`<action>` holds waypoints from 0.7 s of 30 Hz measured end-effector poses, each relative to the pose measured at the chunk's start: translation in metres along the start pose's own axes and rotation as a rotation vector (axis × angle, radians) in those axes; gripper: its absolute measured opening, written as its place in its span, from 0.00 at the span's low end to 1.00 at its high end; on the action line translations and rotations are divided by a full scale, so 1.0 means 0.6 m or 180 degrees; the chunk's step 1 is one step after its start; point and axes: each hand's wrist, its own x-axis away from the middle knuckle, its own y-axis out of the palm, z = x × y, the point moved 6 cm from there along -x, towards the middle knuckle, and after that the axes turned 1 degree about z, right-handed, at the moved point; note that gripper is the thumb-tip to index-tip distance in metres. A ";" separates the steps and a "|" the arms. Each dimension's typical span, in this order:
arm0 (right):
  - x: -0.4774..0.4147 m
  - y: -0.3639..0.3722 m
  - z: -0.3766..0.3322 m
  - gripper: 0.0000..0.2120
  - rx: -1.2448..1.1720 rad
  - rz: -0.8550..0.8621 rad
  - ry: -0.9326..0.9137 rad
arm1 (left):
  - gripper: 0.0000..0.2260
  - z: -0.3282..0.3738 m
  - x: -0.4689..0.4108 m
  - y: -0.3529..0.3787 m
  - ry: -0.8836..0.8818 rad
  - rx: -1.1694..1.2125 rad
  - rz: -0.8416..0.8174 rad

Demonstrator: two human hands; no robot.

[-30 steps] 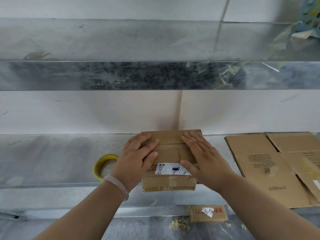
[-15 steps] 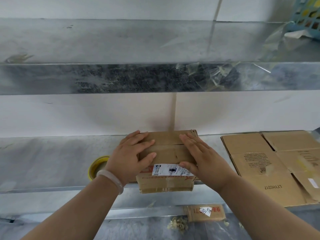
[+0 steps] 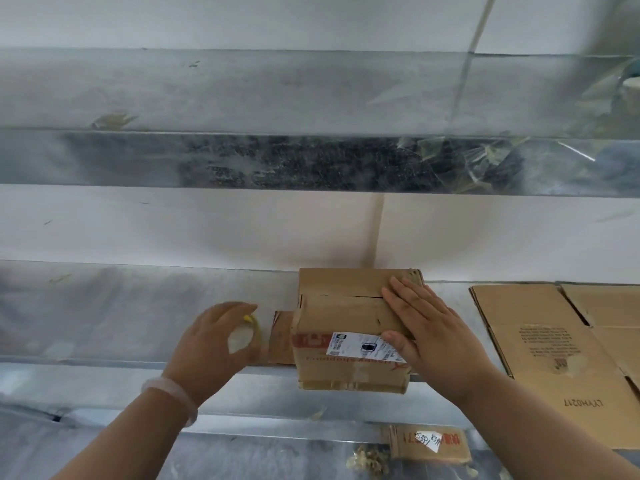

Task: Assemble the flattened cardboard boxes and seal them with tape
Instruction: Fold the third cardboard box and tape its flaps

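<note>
A small assembled cardboard box (image 3: 337, 308) with a white label stands on the metal shelf (image 3: 104, 306), overhanging its front edge. Its top flaps are folded down with a seam across the middle. My right hand (image 3: 429, 327) lies flat on the right part of the top, fingers straight, pressing the flaps. My left hand (image 3: 218, 341) is left of the box, curled round the yellow tape roll (image 3: 250, 320), which it mostly hides; the view there is blurred.
Flattened cardboard boxes (image 3: 540, 344) lie on the shelf to the right. A cardboard flap (image 3: 282, 337) pokes out left of the box. A small cardboard piece (image 3: 429, 445) and scraps lie on the lower level. An upper metal shelf (image 3: 242, 161) hangs overhead.
My left hand has left the box top and moved left onto the tape roll. My right hand stays pressed on the flaps. The camera has shifted left.
</note>
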 end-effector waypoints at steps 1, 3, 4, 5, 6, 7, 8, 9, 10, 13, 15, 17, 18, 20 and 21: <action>0.001 0.001 0.000 0.37 -0.0007 -0.0006 0.0011 | 0.24 -0.024 0.019 0.004 0.0019 -0.0440 -0.0150; 0.001 0.004 0.000 0.37 0.0010 -0.0009 0.0015 | 0.19 -0.057 0.047 0.014 0.0184 -0.1024 -0.0469; 0.001 0.005 0.001 0.37 0.0008 -0.0009 0.0017 | 0.19 -0.064 0.055 0.014 0.0306 -0.1102 -0.0443; 0.001 0.005 0.001 0.37 0.0003 -0.0009 0.0026 | 0.18 -0.065 0.057 0.009 0.0416 -0.1070 -0.0316; 0.001 0.005 0.002 0.37 -0.0007 0.0000 0.0036 | 0.17 -0.059 0.055 0.003 0.0480 -0.0979 -0.0192; 0.001 0.004 0.002 0.37 -0.0020 0.0019 0.0040 | 0.14 -0.049 0.049 -0.005 0.0497 -0.0808 -0.0083; 0.001 0.003 0.001 0.37 -0.0035 0.0045 0.0037 | 0.09 -0.036 0.042 -0.017 0.0482 -0.0552 0.0062; 0.001 0.003 0.001 0.36 -0.0044 0.0073 0.0033 | 0.06 -0.021 0.034 -0.033 0.0413 -0.0201 0.0198; 0.001 0.002 0.000 0.36 -0.0052 0.0096 0.0031 | 0.04 -0.005 0.027 -0.050 0.0277 0.0209 0.0276; 0.001 0.004 0.000 0.36 -0.0085 0.0145 0.0029 | 0.03 0.066 -0.003 -0.096 0.0125 0.1348 0.0326; 0.002 0.003 0.000 0.36 -0.0074 0.0158 -0.0001 | 0.06 0.125 -0.033 -0.112 0.0224 0.1914 0.0177; 0.002 -0.003 -0.003 0.35 -0.0079 0.0263 -0.0057 | 0.05 0.181 -0.066 -0.104 0.0280 0.2272 -0.0118; 0.003 -0.006 -0.005 0.34 -0.0095 0.0320 -0.0077 | 0.06 0.205 -0.081 -0.093 0.0305 0.2336 -0.0242; 0.003 -0.010 -0.005 0.34 -0.0145 0.0363 -0.0103 | 0.10 0.247 -0.106 -0.067 0.0307 0.2297 -0.0469; 0.003 -0.010 -0.005 0.34 -0.0175 0.0370 -0.0117 | 0.10 0.263 -0.116 -0.052 0.0300 0.2214 -0.0582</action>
